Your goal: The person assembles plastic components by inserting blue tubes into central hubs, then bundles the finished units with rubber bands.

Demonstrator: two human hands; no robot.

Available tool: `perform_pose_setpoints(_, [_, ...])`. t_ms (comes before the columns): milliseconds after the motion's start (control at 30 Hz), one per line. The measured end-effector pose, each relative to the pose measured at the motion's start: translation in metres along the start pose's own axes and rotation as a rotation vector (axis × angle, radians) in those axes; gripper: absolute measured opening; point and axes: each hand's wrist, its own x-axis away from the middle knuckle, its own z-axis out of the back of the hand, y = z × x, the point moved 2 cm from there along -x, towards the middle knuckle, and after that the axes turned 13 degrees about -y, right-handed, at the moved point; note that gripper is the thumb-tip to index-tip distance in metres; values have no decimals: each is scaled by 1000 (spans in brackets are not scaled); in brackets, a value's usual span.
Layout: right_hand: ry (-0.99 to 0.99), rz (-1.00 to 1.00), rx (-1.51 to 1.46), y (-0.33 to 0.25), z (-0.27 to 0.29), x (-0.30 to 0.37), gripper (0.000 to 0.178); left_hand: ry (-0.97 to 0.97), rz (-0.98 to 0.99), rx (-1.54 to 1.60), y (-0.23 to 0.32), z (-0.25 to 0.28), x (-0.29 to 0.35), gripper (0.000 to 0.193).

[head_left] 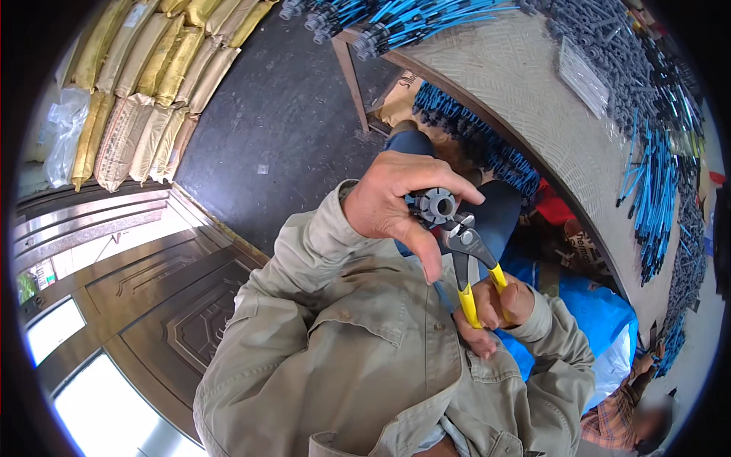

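Clasped a dark-grey, slotted, ring-ended fitting point(438, 204), apparently plastic, in the left hand point(392, 194) at the centre of the frame, between curved thumb and fingers, hollow end outward, presumably to leave that end exposed. Gripped yellow-handled, dark-metal pincers point(466, 244) in the right hand point(515, 305), right of centre, handles parted, likely for leverage. Noted pincer head just beside the fitting; could not tell contact. Listed slender bright-blue tubes point(647, 190) bunched on the grey patterned tabletop point(502, 72), upper right, perhaps for easy reach; yellow-and-tan sacks point(145, 76) stacked, upper left, probably to save floor space.

Workshop: stacked sacks point(156, 76), heaped grey parts point(609, 47)
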Motion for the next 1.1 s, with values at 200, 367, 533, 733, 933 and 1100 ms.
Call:
perform_pose_setpoints(200, [52,144,65,9,1,0,42,47,30,86,-3,2,1,93])
perform_pose_setpoints(367, [476,720,427,-28,12,-2,32,182,0,-125,1,-6,2,103])
perform_pose_setpoints(533, [1171,762,1206,-22,67,-17,31,219,16,-155,6,-43,-12,100])
perform_pose_setpoints(733, [716,1194,1002,-2,87,-39,32,377,-31,-151,-13,-83,-4,97])
perform_pose_setpoints(933, [894,988,801,7,99,-19,27,172,236,-298,-11,-99,9,86])
perform_pose_setpoints(1100, [771,1131,986,3,87,-34,22,236,24,-477,-10,-105,11,72])
